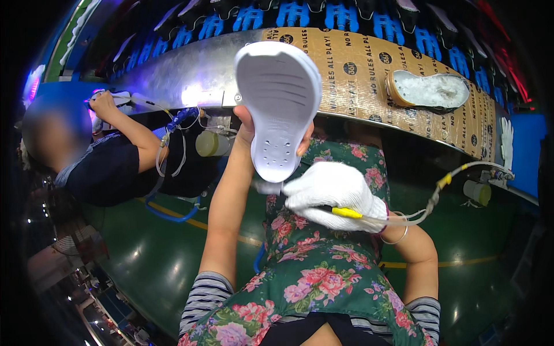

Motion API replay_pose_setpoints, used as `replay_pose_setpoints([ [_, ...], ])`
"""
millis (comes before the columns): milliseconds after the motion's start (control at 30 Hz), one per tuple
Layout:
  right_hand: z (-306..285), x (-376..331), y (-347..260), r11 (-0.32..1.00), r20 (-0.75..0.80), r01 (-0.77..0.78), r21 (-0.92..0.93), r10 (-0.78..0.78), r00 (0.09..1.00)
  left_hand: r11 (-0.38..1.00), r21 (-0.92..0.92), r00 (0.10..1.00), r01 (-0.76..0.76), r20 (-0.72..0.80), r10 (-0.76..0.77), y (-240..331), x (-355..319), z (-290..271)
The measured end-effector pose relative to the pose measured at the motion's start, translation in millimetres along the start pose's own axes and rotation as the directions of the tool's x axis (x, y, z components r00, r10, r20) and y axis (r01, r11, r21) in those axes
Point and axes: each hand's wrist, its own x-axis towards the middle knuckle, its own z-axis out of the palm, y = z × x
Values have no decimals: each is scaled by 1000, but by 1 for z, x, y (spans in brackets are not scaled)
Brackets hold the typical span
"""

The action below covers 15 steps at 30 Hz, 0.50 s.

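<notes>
A white shoe sole is held up in front of me, its inner face with grooves and small holes toward me. My bare left hand is closed around it from behind, with the thumb on its left edge and fingertips on its right. My right hand, in a white knitted glove, is closed on a tube-fed glue brush. Yellow tape wraps the brush's tube by the glove. The brush end is blurred close below the sole's lower tip; whether they touch, I cannot tell.
A cardboard-covered bench runs across ahead, bearing a glue-stained sole-shaped piece. A clear hose arcs from my right hand to the bench's right end, near a hanging white glove. At left, another person's hand works. Blue racks stand behind.
</notes>
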Motion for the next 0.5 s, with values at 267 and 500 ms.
replay_pose_setpoints([
  [267,6,-8,11,992,162,43,-119,-23,986,960,36,946,279,-181,-268,5,-3,3],
  [500,4,-1,13,962,217,53,-269,7,976,938,-46,903,343,-258,-343,9,-4,-9],
])
